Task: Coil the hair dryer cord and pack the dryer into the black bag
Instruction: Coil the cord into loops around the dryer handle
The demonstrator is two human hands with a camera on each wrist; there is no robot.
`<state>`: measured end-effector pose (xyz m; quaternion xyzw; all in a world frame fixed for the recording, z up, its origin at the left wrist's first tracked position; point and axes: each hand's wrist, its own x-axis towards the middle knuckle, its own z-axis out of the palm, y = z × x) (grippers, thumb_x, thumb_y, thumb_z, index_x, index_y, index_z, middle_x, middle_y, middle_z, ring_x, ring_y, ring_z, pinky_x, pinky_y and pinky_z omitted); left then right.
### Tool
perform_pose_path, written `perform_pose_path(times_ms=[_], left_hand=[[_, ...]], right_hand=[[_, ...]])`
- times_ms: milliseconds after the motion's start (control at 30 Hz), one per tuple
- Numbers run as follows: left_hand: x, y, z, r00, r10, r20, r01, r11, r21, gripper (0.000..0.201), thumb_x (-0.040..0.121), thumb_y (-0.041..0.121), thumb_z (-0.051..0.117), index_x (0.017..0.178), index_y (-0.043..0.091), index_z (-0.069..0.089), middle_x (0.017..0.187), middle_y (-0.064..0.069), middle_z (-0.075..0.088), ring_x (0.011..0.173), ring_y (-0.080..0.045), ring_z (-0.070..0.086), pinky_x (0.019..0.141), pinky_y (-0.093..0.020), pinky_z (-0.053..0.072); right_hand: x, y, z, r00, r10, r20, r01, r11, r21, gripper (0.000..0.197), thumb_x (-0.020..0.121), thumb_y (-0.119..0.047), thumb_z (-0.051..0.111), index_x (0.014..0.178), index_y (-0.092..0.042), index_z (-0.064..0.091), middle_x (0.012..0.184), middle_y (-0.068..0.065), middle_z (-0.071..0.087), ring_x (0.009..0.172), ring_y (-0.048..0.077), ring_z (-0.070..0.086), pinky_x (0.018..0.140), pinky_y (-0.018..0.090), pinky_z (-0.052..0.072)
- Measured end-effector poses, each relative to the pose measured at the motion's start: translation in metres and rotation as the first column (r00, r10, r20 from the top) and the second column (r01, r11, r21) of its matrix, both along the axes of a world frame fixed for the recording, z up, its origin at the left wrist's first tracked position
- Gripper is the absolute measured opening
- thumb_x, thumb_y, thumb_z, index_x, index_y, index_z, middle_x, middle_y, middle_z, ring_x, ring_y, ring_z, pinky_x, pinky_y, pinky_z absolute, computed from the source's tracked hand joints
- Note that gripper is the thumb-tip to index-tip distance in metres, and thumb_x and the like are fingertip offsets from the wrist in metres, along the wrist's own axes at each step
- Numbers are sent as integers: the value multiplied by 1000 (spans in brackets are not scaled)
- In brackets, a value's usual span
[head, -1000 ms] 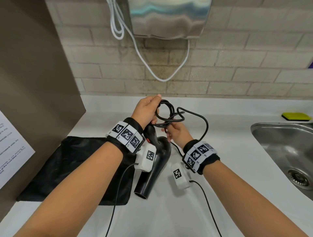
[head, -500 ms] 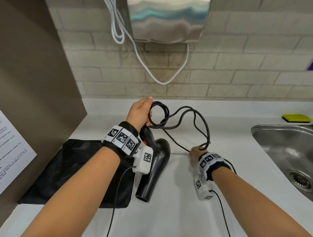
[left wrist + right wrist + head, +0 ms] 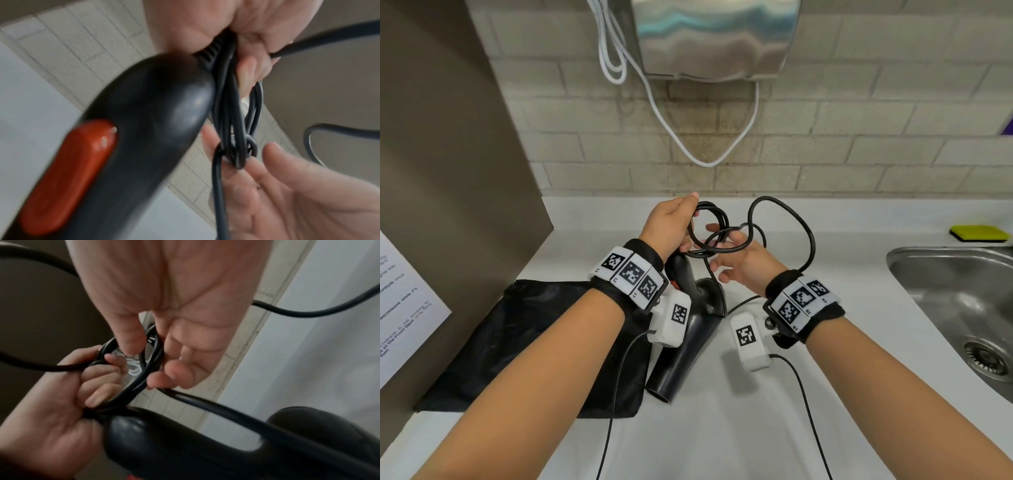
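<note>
From the head view, the hair dryer (image 3: 688,329) lies on the white counter (image 3: 722,428), its long axis running from the nozzle at the near edge up to the handle, which points toward the brick wall (image 3: 859,120). Left of the dryer, touching it, the black bag (image 3: 517,342) lies flat. Right of the dryer sits a steel sink (image 3: 955,308), with a yellow sponge (image 3: 981,233) behind it. Above the dryer a metal hand dryer (image 3: 715,37) hangs on the wall, a white cable (image 3: 705,161) looping under it. A sheet of paper (image 3: 404,308) on the brown panel left of the bag carries print too small to read. The left hand (image 3: 671,226) clamps loops of the cord (image 3: 784,219) at the handle's end; the right hand (image 3: 743,263) has its fingers spread, a loop draped over them.

In the left wrist view, blurred, the dryer handle (image 3: 144,113) with its red switch (image 3: 68,175) fills the frame; the cord (image 3: 228,113) bunches in the curled left fingers (image 3: 246,73), and the right hand (image 3: 298,194) lies flat, palm showing.

The right wrist view shows the right hand (image 3: 174,305) with its fingers loose through the coil (image 3: 152,363), while the left hand (image 3: 61,402) grips the coil against the handle (image 3: 164,443).
</note>
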<state>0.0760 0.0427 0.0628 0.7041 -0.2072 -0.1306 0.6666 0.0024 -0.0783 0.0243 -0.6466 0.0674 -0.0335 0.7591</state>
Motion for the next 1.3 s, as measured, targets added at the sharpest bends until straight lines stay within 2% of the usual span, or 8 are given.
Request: perform_pose_path(times_ms=[133,500,667,800,933,1033,1100,1300], left_hand=[[-2,0,1,1000,-8,29,7,1000,27,38,98,33,43,67,11,45,50,-5,28,27,-9,25,33,-14,22],[-3,0,2,1000,18,4,-18,1000,8,36,97,34,43,70,11,47,51,-5,32,28,-8,27,34,-16,26],[2,6,-1,997,70,-27,-72,996,-51,36,98,33,42,69,12,47,35,7,39,28,-11,31,36,-16,28],[7,11,-3,995,73,-72,-78,994,-78,37,97,34,42,67,13,47,34,6,37,32,-12,30,45,-25,27],[7,10,-3,993,56,-107,-67,992,-107,38,98,33,40,67,13,47,32,6,33,30,-10,27,46,-26,23],[10,11,-3,992,74,-98,-83,993,-86,38,98,33,40,66,12,47,33,6,35,31,-11,27,44,-25,24],[11,10,-3,994,67,-89,-75,994,-84,39,98,33,40,65,12,46,34,6,35,31,-11,26,42,-23,24],[3,3,-1,997,-14,-75,9,997,-73,39,98,32,41,64,12,46,34,7,35,31,-11,26,36,-18,24]], right_hand=[[5,2,-11,997,40,66,-36,998,-52,18,96,-2,37,95,-16,49,54,-12,56,43,4,46,41,20,40],[10,-2,-31,973,-195,-122,158,952,-263,10,94,-4,44,92,-9,53,81,4,51,63,12,48,62,25,55],[2,-33,-57,841,-384,-382,-28,673,-739,52,89,-25,57,133,-1,41,135,11,46,116,21,51,103,26,38],[1,-54,-59,793,-487,-367,153,742,-653,33,95,-11,42,123,5,49,129,21,52,80,15,55,82,28,53],[1,-73,-60,780,-529,-335,-17,517,-856,57,95,-49,30,123,-5,52,131,6,53,121,19,49,100,28,40],[5,-69,-61,772,-570,-282,462,807,-369,33,97,-14,40,129,-5,44,125,16,50,86,26,58,81,36,50],[8,-59,-58,801,-575,-164,539,813,-219,40,93,0,39,132,-13,40,120,11,43,63,21,51,54,29,51],[28,-21,-31,967,-189,168,248,834,-493,58,86,8,45,133,-25,39,116,2,51,80,8,57,45,6,44]])
